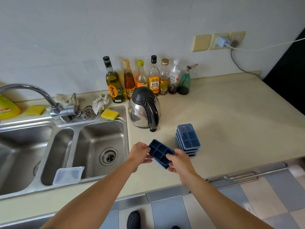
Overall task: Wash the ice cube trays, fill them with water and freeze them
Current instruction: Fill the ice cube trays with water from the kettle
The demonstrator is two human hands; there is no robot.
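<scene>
Head view: you held one open tray (160, 150) above the counter (231, 129), left hand (140, 152) curled on its far end, right hand (179, 161) pinching the near end. Cells looked empty; possibly two trays nested. The lidded stack (188, 139) sat just beside. One clear lid (68, 175) lay across the sink (97, 139) front. Washing, filling and freezing were all left.

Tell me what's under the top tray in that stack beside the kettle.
More blue trays, stacked on the counter; only their edges show, so their compartments are hidden.
</scene>
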